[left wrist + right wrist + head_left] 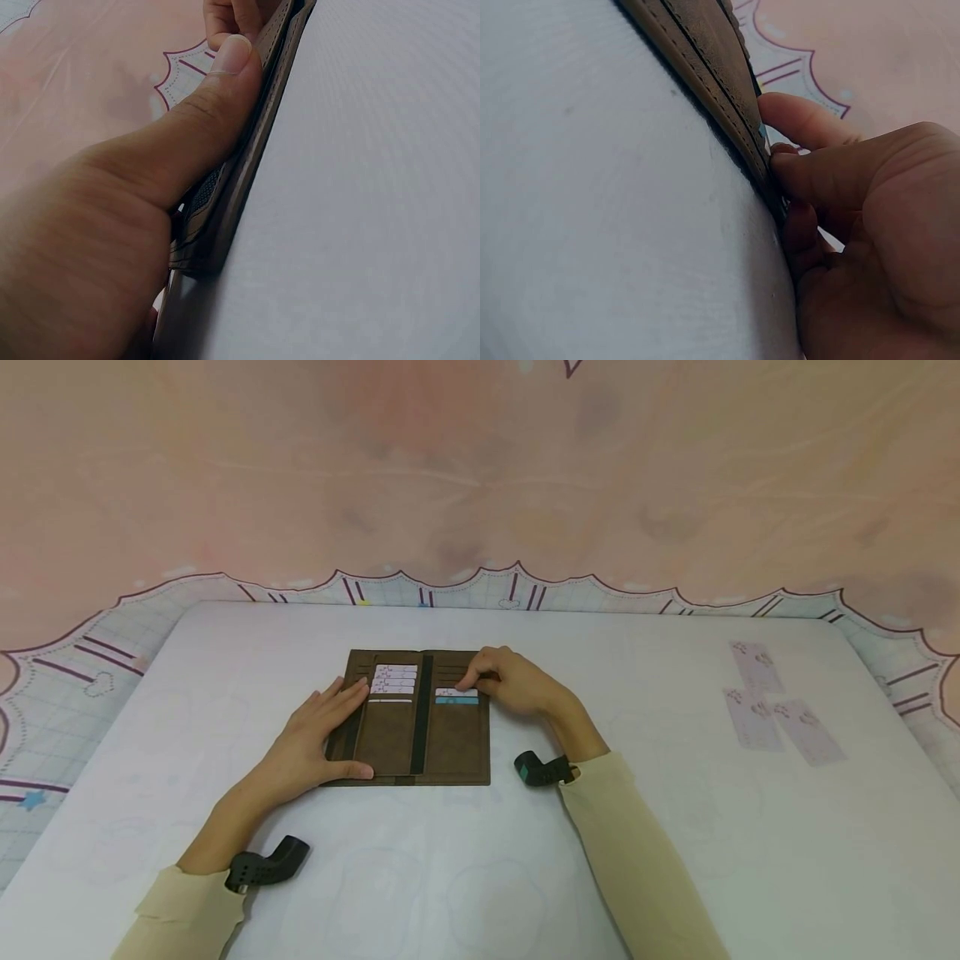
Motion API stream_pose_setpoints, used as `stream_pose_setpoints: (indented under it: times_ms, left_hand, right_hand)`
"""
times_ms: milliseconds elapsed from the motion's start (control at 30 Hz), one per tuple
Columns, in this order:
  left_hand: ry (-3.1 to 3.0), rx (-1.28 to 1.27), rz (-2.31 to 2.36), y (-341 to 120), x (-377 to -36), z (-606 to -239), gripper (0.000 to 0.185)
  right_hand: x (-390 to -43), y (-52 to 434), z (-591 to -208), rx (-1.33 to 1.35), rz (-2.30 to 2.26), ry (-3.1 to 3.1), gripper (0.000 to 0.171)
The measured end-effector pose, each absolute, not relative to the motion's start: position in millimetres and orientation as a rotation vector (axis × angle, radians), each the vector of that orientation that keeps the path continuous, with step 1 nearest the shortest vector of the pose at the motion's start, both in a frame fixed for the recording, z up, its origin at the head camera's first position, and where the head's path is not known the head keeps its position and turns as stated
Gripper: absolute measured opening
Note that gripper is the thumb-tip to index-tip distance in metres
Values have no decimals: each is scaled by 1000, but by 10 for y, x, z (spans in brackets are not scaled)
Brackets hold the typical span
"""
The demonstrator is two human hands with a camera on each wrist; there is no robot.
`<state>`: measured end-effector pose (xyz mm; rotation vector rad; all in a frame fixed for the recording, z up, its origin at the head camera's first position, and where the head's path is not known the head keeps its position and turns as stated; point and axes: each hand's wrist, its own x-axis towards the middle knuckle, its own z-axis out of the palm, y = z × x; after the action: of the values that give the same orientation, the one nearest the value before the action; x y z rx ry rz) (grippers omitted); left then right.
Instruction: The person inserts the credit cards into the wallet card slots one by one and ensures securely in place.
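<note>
**Two hands on an open wallet**

Two risks show. The right hand [517, 681] pinches a white-and-teal card [457, 696] at a slot in the flat brown leather wallet [450, 743]; it could snag or buckle. The left hand [318, 739], fingers flat, pins the wallet's left flap; eased pressure lets it slide on the white table [675, 827]. Three pale printed cards [772, 710] lie well apart, right.

Wallet [420, 752] lies mid-table [675, 860]; loose cards [772, 706] lie well to its right.

The wallet [420, 727] looks like matt brown leather with a slightly napped face and stitched edges. The cards [393, 681] tucked in its slots look smooth and faintly glossy. The bench [675, 827] has a matt, finely textured white covering.
</note>
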<state>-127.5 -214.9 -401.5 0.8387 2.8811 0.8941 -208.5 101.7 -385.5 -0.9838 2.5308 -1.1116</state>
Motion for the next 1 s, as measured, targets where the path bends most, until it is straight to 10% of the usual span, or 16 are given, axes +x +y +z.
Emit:
stream_pose_setpoints:
  times_ms: [1000]
  left_hand:
    - [2882,829,900,-2143,-1287,-4039,107]
  right_hand:
    - [-2056,999,-3838,-897,-1103,2567,23]
